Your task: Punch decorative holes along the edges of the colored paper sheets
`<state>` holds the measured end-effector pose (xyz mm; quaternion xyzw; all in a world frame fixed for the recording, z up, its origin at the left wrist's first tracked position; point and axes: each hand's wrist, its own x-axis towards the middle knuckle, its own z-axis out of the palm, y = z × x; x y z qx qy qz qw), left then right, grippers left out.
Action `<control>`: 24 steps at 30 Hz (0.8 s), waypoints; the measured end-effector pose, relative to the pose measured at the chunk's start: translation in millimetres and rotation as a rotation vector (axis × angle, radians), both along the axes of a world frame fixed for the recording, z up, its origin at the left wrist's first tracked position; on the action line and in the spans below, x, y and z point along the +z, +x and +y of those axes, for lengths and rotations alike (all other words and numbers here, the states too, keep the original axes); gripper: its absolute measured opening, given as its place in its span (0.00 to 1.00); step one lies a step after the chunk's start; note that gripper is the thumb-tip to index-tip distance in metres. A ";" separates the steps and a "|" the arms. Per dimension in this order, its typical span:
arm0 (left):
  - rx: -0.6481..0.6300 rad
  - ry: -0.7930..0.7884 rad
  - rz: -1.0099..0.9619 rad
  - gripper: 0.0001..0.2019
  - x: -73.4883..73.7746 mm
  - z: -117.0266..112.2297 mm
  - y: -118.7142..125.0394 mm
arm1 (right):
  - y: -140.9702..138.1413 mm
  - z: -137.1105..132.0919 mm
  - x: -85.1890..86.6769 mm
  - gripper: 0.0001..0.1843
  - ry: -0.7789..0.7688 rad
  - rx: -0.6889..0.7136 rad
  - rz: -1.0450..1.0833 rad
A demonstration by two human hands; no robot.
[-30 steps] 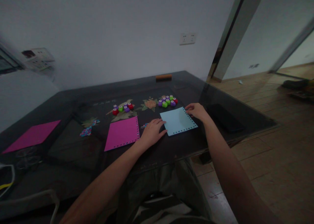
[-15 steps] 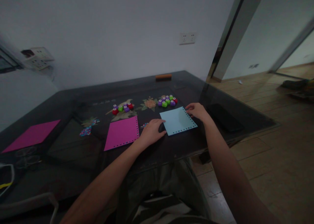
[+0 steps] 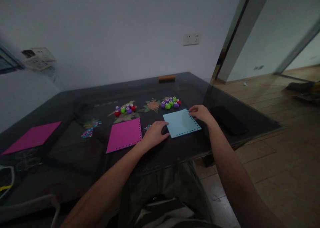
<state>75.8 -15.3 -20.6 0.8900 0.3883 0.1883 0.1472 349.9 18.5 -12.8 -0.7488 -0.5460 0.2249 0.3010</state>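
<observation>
A light blue square sheet [image 3: 182, 122] lies on the dark table, with punched holes along its right and near edges. My left hand [image 3: 157, 132] grips its left side, thumb low and fingers higher, with a gap between them. At the upper right edge, the bent fingers of my right hand [image 3: 199, 113] hold the sheet; some fingertips are hidden. Left of my left hand is a magenta sheet [image 3: 125, 134], also holed along its right and near edges. Small colourful pieces [image 3: 147, 127] sit partly hidden behind my left hand.
Beyond the sheets are two clusters of red, green and purple pieces with eye-like tops, one left [image 3: 125, 110] and one right [image 3: 171, 103]. Another magenta sheet [image 3: 33, 137] and small beads [image 3: 87, 132] lie left. A dark flat object [image 3: 228, 119] rests right; a brown cylinder [image 3: 166, 78] lies at the back.
</observation>
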 end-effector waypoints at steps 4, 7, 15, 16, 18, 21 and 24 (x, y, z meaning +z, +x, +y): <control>0.003 -0.008 -0.001 0.22 1.1 -0.5 0.0 | -0.5 -0.6 0.5 0.12 0.004 0.005 0.000; -0.001 -0.012 -0.007 0.22 1.0 -0.1 -0.4 | -0.4 -0.6 0.1 0.12 0.002 0.010 -0.009; 0.026 -0.046 -0.007 0.22 5.1 2.1 -2.1 | 2.2 0.8 -0.1 0.12 0.002 0.010 -0.069; 0.033 -0.046 -0.005 0.22 6.0 2.0 -2.3 | 2.4 0.7 0.1 0.12 -0.001 0.003 -0.079; 0.036 -0.037 -0.004 0.22 7.3 1.6 -2.5 | 2.3 0.1 0.7 0.12 -0.010 -0.016 -0.101; 0.032 -0.025 0.000 0.21 6.9 1.1 -2.2 | 1.1 -1.7 1.9 0.13 -0.021 -0.033 -0.132; 0.039 -0.015 0.008 0.21 4.8 1.2 -1.5 | -0.5 -3.6 2.9 0.13 -0.016 -0.032 -0.154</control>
